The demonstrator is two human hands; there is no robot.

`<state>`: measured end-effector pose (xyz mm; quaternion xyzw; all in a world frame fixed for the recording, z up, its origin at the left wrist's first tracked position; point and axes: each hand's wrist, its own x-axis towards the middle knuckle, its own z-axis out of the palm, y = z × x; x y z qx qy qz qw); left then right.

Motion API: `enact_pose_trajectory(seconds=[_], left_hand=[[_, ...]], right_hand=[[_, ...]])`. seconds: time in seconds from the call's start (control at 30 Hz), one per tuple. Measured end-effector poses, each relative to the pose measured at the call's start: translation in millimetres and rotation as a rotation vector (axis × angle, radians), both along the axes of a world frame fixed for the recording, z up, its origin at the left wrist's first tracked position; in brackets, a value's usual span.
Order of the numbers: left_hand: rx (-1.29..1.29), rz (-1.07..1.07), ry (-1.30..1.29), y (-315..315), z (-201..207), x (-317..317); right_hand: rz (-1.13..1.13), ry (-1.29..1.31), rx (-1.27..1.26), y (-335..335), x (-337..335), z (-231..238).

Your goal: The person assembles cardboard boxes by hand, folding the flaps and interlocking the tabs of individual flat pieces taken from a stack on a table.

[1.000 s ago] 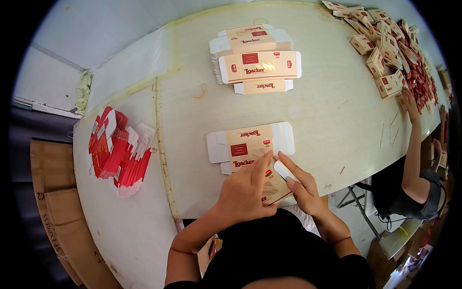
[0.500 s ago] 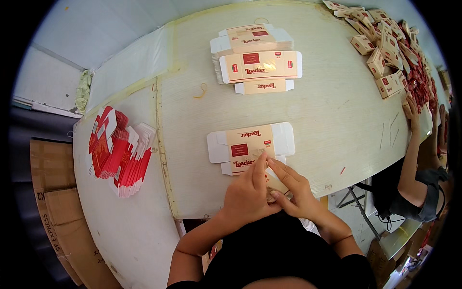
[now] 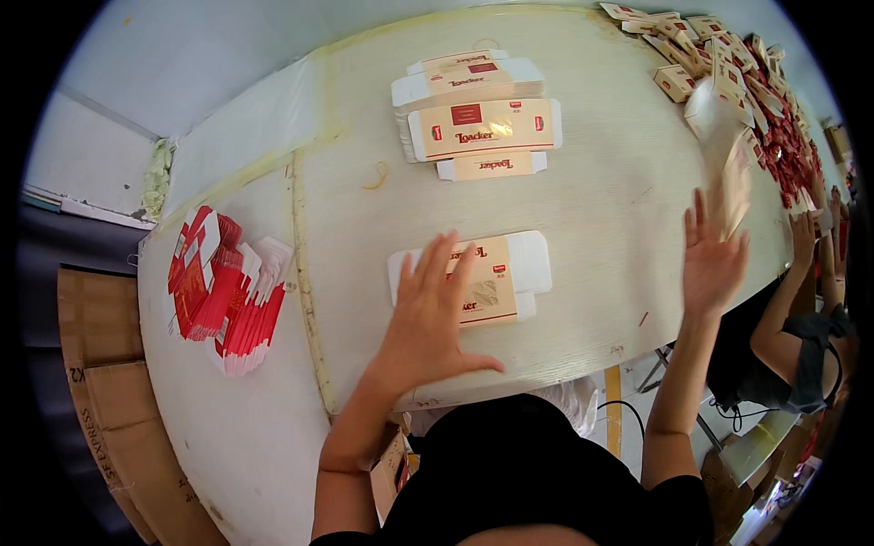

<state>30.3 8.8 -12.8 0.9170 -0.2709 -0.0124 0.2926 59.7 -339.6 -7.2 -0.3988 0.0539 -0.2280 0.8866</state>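
My left hand is open with its fingers spread, over the left part of a flat cream-and-white carton on the table in front of me. It hides part of that carton; whether it touches it I cannot tell. Farther right, my right hand is stretched out, open, fingers apart. Just beyond its fingertips a cream carton is smeared by motion, seemingly in the air. A stack of flat cream cartons lies at the far middle of the table.
Red-and-white folded cartons lie in bundles at the left. A heap of cream boxes and small red packets covers the far right. Another person's arm reaches in there. A brown cardboard box stands beyond the table's left edge.
Half a second ago both hands were together on a carton at the table's near edge. The right hand has swung far right and opened, the carton now beyond it. The left hand has moved left and spread.
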Motion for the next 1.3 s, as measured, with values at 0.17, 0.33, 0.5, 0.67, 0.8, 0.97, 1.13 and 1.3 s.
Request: enact_pose_trajectory(seconds=[0.17, 0.33, 0.5, 0.67, 0.8, 0.97, 1.13, 1.3], left_hand=[[0.247, 0.000, 0.050, 2.0, -23.1, 20.8], [0.212, -0.005, 0.053, 2.9, -13.8, 21.2], [0.110, -0.003, -0.072, 1.3, 10.3, 6.0], [0.089, 0.001, -0.148, -0.3, 22.5, -15.1], [0.083, 0.002, -0.226, -4.6, 19.2, -19.6], [0.003, 0.044, -0.139, -6.3, 11.6, -24.2], [-0.279, 0.046, 0.029, -9.8, 18.9, -20.9], [-0.092, -0.028, 0.065, -18.6, 6.9, -26.7]], right_hand=[[0.049, 0.202, -0.249, -9.2, -9.6, -20.5], [0.167, 0.310, -0.448, 39.5, -27.5, -32.2], [0.621, 0.286, -0.544, 83.4, -53.3, -20.3], [0.805, 0.296, -0.586, 117.3, -58.9, -2.3], [0.795, 0.335, -0.646, 122.5, -58.8, -4.7], [0.745, 0.222, -0.357, 126.5, -59.1, -5.9], [0.792, 0.104, -0.270, 109.3, -61.9, -30.8], [0.720, 0.248, -0.723, 134.3, -63.2, -26.5]])
